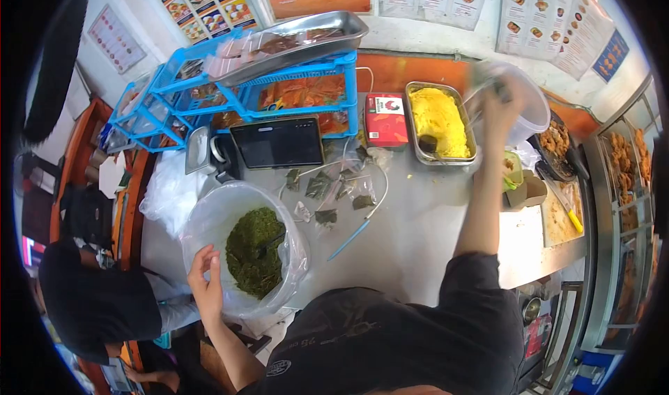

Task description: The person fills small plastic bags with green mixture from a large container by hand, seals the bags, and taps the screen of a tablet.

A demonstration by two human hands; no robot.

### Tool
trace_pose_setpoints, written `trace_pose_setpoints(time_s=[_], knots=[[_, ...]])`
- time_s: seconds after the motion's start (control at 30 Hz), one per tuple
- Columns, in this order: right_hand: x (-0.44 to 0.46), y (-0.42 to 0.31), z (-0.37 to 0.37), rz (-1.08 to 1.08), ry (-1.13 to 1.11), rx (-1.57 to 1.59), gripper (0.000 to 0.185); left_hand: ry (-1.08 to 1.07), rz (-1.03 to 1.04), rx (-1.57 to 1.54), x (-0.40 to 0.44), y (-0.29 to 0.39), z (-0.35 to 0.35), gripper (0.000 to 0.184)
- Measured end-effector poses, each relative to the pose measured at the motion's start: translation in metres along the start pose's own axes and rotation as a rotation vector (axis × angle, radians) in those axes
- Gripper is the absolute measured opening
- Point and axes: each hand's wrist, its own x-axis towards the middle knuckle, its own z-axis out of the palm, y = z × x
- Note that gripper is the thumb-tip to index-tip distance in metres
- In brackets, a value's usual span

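Judging by the counter [411, 241], work is put at partway, with plenty remaining. A chopped green mass [244, 262] is held in the plastic-lined tub [296, 259] at the near-left corner, dark utensil [270, 245] lodged in it; not used up. Yellow food [435, 109] is piled in a steel tray [446, 162] by the far edge, right of centre; mostly unspent by the look of it, with a dark scoop [428, 143] set at its near end. Dark green pieces [319, 184], some apparently in clear packets, are scattered mid-counter; whether finished portions or scraps cannot be told.

Left hand [205, 276]: fingers loosely spread, nothing gripped, held at the lined tub's left rim; contact can't be confirmed. Right hand [496, 112]: extended to the whitish tub [533, 105] at the far edge, toward the right corner. Motion-blurred; a dark shape is seen by the fingers, but grip cannot be told. Completion can't be called from this view.
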Motion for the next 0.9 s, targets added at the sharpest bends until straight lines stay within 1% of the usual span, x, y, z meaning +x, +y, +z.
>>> trace_pose_setpoints(time_s=[0.03,0.07,0.1,0.13,0.2,0.3,0.33,0.37,0.4,0.43,0.47,0.5,0.53,0.57,0.6,0.67,0.77,0.87,0.9], knots=[[0.039,0.014,-0.019,-0.154,0.150,-0.131,0.022,0.000,-0.008,-0.005,0.000,0.001,0.000,0.027],[0.079,0.032,-0.037,-0.352,0.318,-0.344,0.021,0.001,-0.008,-0.012,0.000,0.003,0.000,0.027],[0.105,0.038,-0.049,-0.376,0.411,-0.510,0.023,-0.001,-0.004,-0.006,0.000,0.003,0.001,0.027],[0.130,0.051,-0.062,-0.304,0.399,-0.668,0.031,-0.002,-0.003,0.002,0.001,0.004,0.001,0.027],[0.153,0.087,-0.080,-0.334,0.294,-0.855,0.031,-0.002,0.009,0.013,0.001,0.004,0.002,0.027],[0.136,0.162,-0.068,-0.365,0.056,-1.106,0.031,-0.004,0.011,0.055,-0.001,0.005,-0.002,0.027],[0.120,0.170,-0.054,-0.384,-0.029,-1.185,0.031,-0.010,0.010,0.062,0.000,0.008,-0.001,0.027],[0.102,0.178,-0.036,-0.387,-0.149,-1.047,0.031,-0.010,0.018,0.066,0.001,0.008,0.000,0.027],[0.072,0.166,-0.014,-0.386,-0.257,-0.910,0.031,-0.007,0.012,0.072,0.002,0.007,0.001,0.028],[0.008,0.096,0.013,-0.183,-0.457,-0.567,0.028,-0.009,0.010,0.079,0.003,0.005,0.001,0.028],[-0.034,0.126,0.028,0.005,-0.700,-0.199,0.028,-0.018,0.009,0.089,0.002,0.003,0.000,0.028],[-0.097,0.102,0.051,0.046,-0.879,-0.292,0.029,-0.021,0.005,0.097,0.001,0.002,0.000,0.028],[-0.135,0.070,0.059,-0.165,-1.111,-0.198,0.035,-0.023,0.006,0.103,0.001,0.002,0.000,0.028],[-0.175,0.075,0.069,-0.109,-1.279,-0.219,0.038,-0.023,0.009,0.107,0.002,0.002,0.001,0.028],[-0.208,0.060,0.071,-0.149,-1.262,-0.236,0.038,-0.021,0.004,0.105,0.001,0.002,0.001,0.028],[-0.257,0.065,0.078,-0.111,-1.294,-0.434,0.041,-0.009,0.001,0.100,0.001,0.002,0.001,0.029],[-0.276,0.092,0.094,-0.042,-1.272,-0.496,0.047,0.008,0.007,0.090,0.001,0.000,0.001,0.029],[-0.269,0.052,0.111,-0.100,-1.064,-0.333,0.051,0.017,-0.006,0.077,0.001,0.000,0.001,0.029],[-0.278,0.052,0.120,-0.196,-1.129,-0.382,0.055,0.018,-0.001,0.086,0.000,0.001,0.002,0.029]])
